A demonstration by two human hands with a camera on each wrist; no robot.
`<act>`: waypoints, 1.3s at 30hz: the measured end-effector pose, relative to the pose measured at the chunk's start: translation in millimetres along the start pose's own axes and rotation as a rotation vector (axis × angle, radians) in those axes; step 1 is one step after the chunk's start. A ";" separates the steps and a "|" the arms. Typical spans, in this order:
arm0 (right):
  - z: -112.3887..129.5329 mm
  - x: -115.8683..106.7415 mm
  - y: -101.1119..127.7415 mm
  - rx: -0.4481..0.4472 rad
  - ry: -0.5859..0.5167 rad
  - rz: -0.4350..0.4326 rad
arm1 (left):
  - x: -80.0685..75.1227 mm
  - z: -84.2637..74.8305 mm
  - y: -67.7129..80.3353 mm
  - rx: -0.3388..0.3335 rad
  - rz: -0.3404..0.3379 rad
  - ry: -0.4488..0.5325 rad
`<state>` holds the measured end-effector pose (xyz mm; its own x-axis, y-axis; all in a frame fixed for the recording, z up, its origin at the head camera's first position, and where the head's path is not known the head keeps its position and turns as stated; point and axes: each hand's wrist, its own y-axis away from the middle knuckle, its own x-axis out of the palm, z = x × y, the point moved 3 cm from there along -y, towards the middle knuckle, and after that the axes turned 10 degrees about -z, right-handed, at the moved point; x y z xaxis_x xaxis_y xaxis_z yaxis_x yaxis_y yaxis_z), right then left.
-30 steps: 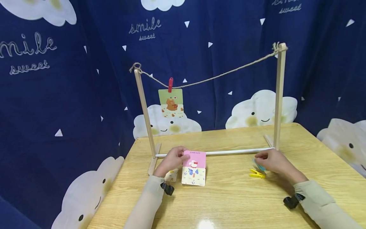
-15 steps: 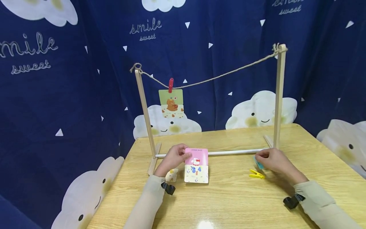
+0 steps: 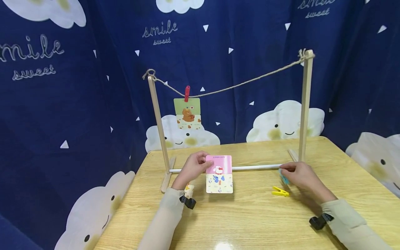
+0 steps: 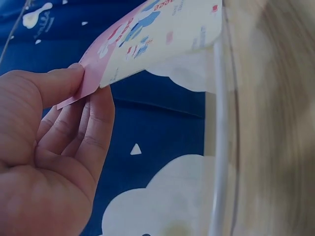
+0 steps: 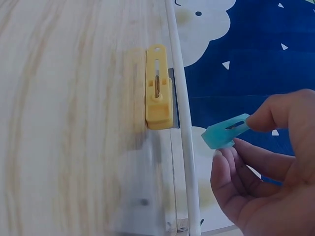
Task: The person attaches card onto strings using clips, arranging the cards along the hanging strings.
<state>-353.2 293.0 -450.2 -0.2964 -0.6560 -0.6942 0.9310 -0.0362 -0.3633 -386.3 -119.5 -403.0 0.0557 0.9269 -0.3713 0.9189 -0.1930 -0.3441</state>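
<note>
My left hand (image 3: 194, 167) pinches a pink and cream rabbit card (image 3: 219, 178) by its left edge, thumb in front and fingers behind. The card is held up over the table and bends slightly in the left wrist view. My right hand (image 3: 300, 178) pinches a teal clothespin (image 5: 226, 132) between thumb and fingers. Just below it on the table lies a yellow clothespin (image 3: 280, 191). Beneath my left wrist, another card (image 3: 189, 190) lies on the table, mostly hidden by the arm.
A twine line (image 3: 247, 82) sags between two wooden posts (image 3: 305, 107). On it a red clothespin (image 3: 187, 93) holds a green bear card (image 3: 188, 114). A white rod (image 3: 257, 167) joins the post bases low across the table (image 3: 250, 222).
My left hand has raised the rabbit card and shifted it a little to the right. The right hand has lifted the teal clothespin slightly, away from the yellow one.
</note>
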 end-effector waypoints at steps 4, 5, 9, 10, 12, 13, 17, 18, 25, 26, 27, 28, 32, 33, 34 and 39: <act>0.7 -1.4 -0.4 -0.003 -0.005 -0.011 | -1.1 -9.5 -3.4 0.013 -0.042 -0.026; 0.6 -1.6 -0.6 -0.004 -0.005 -0.016 | -1.5 -11.8 -4.7 0.026 -0.056 -0.024; 1.1 -2.7 -0.7 0.007 -0.014 -0.031 | -3.6 -17.9 -10.7 0.047 -0.094 0.005; 1.1 -3.2 -0.7 0.011 -0.016 -0.035 | -4.2 -18.7 -12.1 0.049 -0.103 0.016; 1.1 -4.1 -0.5 0.021 -0.022 -0.042 | -6.0 -20.9 -13.8 0.050 -0.123 0.029; 0.9 -4.4 -0.5 0.024 -0.025 -0.046 | -6.8 -21.9 -14.7 0.054 -0.134 0.032; -0.6 -3.3 -0.1 0.024 -0.040 -0.061 | -8.9 -25.4 -16.3 0.062 -0.164 0.048; -1.5 -2.7 0.1 0.025 -0.042 -0.064 | -9.1 -25.8 -16.6 0.064 -0.168 0.048; -4.9 0.6 1.2 0.014 -0.031 -0.086 | -6.8 -28.4 -19.8 0.083 -0.218 0.070; -4.8 0.9 1.5 0.009 -0.027 -0.087 | -6.2 -29.5 -20.5 0.090 -0.227 0.077; -4.7 1.2 1.6 0.009 -0.025 -0.090 | -5.7 -30.8 -21.2 0.096 -0.237 0.085; -4.7 1.6 1.7 0.011 -0.027 -0.090 | -5.2 -32.1 -21.9 0.102 -0.247 0.093; -3.3 2.2 2.4 0.017 -0.033 -0.076 | -4.8 -36.8 -24.7 0.121 -0.286 0.122; -3.0 2.2 2.4 0.021 -0.035 -0.073 | -4.8 -37.7 -25.4 0.122 -0.294 0.128; -2.6 2.2 2.4 0.022 -0.037 -0.069 | -4.9 -38.3 -26.4 0.121 -0.301 0.134; 0.8 2.7 2.1 0.019 -0.041 -0.065 | -6.3 -40.3 -29.7 0.097 -0.356 0.186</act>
<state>-351.9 290.5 -452.3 -0.3477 -0.6821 -0.6433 0.9141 -0.0940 -0.3945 -398.2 -106.6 -355.7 -0.1815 0.9818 -0.0554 0.8530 0.1292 -0.5057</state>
